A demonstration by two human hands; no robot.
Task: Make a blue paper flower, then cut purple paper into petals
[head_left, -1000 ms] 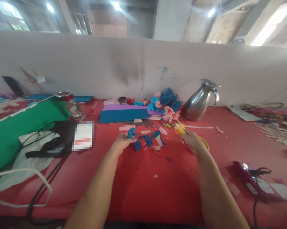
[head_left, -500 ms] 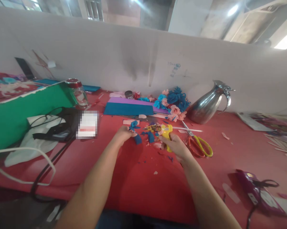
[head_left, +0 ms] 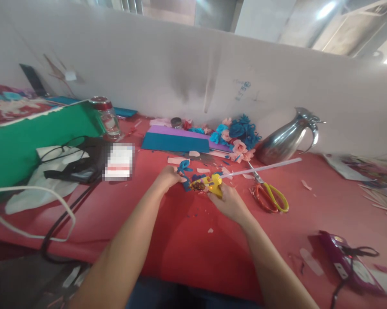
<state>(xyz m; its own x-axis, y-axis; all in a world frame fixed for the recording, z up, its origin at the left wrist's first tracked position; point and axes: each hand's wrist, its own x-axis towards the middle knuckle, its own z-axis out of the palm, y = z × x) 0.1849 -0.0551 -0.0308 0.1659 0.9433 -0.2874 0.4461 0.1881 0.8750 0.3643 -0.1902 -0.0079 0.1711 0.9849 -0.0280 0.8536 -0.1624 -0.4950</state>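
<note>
1. Yellow plastic glue gun (head_left: 215,185) sits in the right hand (head_left: 229,202), fingers wrapped round its handle over the middle of the red table (head_left: 206,253). That grip probably keeps the skin clear of the crusted nozzle (head_left: 198,186).
2. Blue paper piece (head_left: 184,165) is pinched between the left hand's (head_left: 167,179) thumb and fingers, near the nozzle. Holding it by a small part likely leaves the rest exposed; whether nozzle and paper touch, I cannot tell.
3. Translucent glue stick (head_left: 264,167) juts from the gun's rear, slanting up to the right, away from the left hand, since it feeds in from behind.
4. Scissors (head_left: 270,199) lie on the table just beyond the right hand, handles towards the person, apparently for easy pick-up.
5. Blue sheet (head_left: 174,143) lies partly over a purple sheet (head_left: 167,130) farther back, and paper flowers (head_left: 241,133) cluster beside them, near the metal jug (head_left: 283,139), seemingly out of the hands' way.
</note>
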